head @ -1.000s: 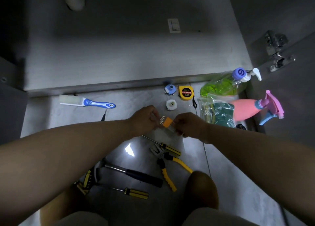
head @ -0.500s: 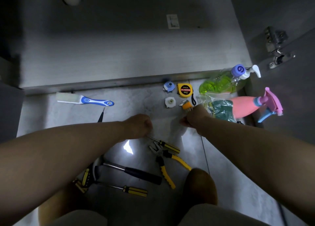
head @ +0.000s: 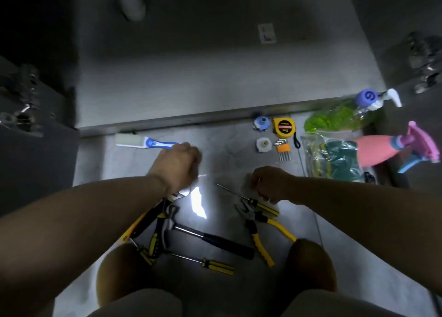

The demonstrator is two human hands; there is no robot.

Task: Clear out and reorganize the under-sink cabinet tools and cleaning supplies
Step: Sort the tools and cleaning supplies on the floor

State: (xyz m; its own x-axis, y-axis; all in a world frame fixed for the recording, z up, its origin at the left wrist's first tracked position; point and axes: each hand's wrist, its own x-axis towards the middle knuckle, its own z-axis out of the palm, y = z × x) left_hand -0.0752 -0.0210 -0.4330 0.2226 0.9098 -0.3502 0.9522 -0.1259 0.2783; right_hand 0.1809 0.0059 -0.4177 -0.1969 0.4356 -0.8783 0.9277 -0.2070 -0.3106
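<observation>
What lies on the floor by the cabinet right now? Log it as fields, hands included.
place: floor in front of the open cabinet
left hand: fingers curled, at the handle end of the brush; grip unclear
right hand: curled over a screwdriver; grip unclear
small tools: hex keys just below the tape measure
near the knees: pliers, hammer
right side: soap bottle, spray bottle, plastic bag

Orange hex keys (head: 283,150) beside yellow tape measure (head: 284,126)
</observation>
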